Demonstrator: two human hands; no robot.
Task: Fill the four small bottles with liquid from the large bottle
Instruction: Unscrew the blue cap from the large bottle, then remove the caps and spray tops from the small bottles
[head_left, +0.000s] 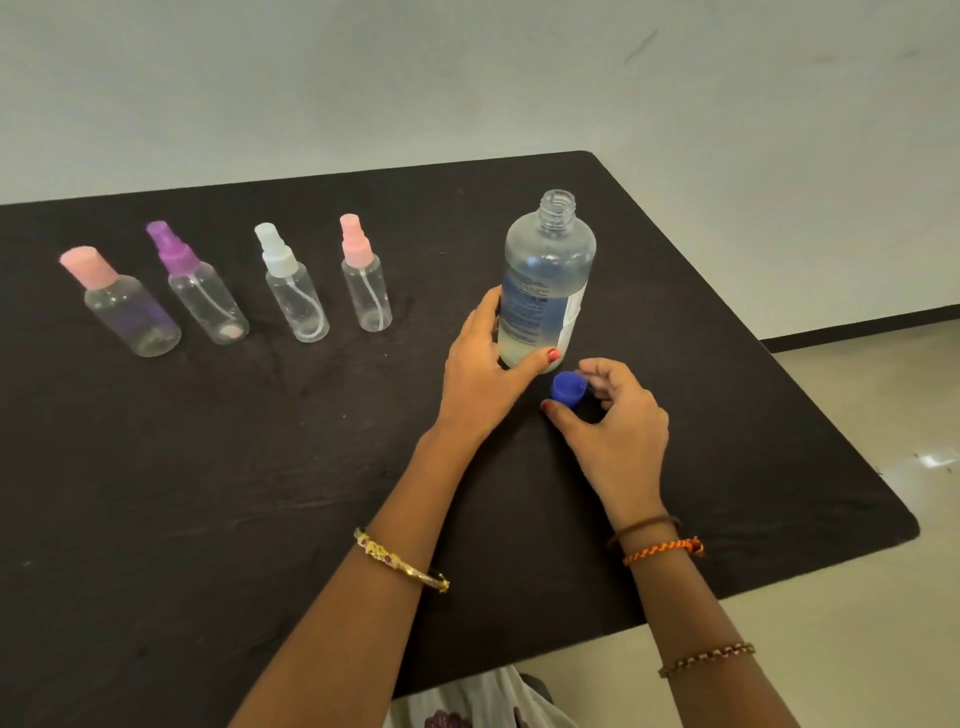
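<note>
The large clear bottle (548, 280) stands upright on the black table (260, 493), uncapped, with liquid in its lower part. My left hand (483, 374) grips its base. Just to the right, my right hand (613, 421) pinches the blue cap (567, 388) at the table surface. Further left, a row of small clear bottles stands capped: one with a pink flat cap (130, 306), one with a purple sprayer (202, 291), one with a white sprayer (293, 291), one with a pink sprayer (365, 280).
The table's right edge (831, 415) runs diagonally close to my right hand, with pale floor beyond. A grey wall stands behind the table.
</note>
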